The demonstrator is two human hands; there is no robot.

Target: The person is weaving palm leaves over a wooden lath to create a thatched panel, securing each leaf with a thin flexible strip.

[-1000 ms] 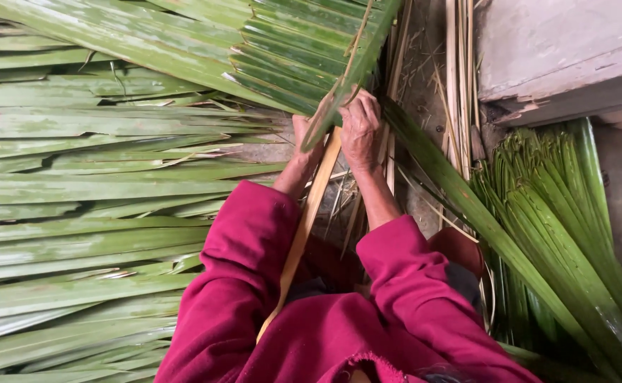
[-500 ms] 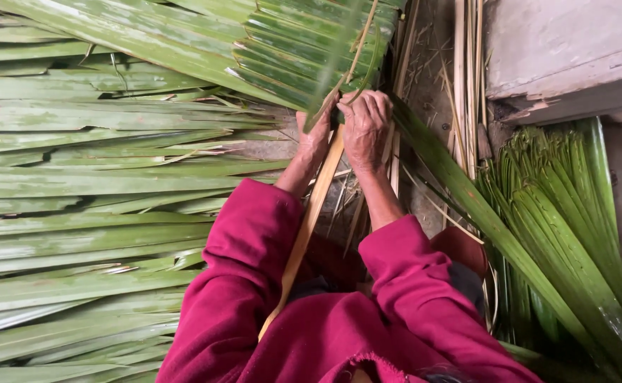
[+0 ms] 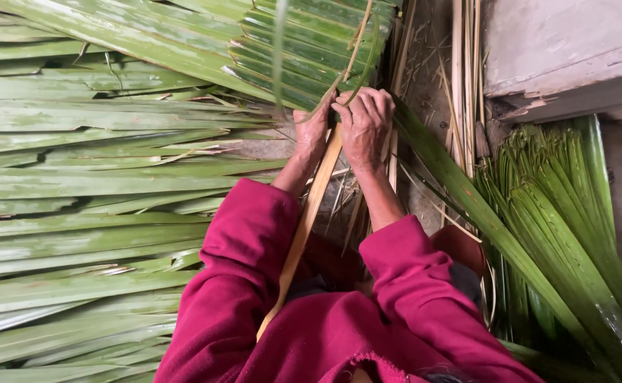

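A panel of folded green palm leaves (image 3: 304,50) hangs over a long pale wooden stick (image 3: 304,227) that runs from my lap up to my hands. My left hand (image 3: 312,130) grips the leaf edge on the left of the stick. My right hand (image 3: 365,124) presses on the stick and the leaves at the panel's lower edge, beside the left hand. A thin green leaf strip (image 3: 359,67) curves up from between my fingers. Both arms wear magenta sleeves (image 3: 254,262).
Long flat green palm leaves (image 3: 77,198) cover the ground on the left. A bundle of narrow green leaf strips (image 3: 559,227) lies at the right. Pale dry sticks (image 3: 460,78) stand beside a grey concrete block (image 3: 566,50) at top right.
Both hands have moved up and right along the stick to the panel's edge. A thin leaf strip now loops up from my fingers.
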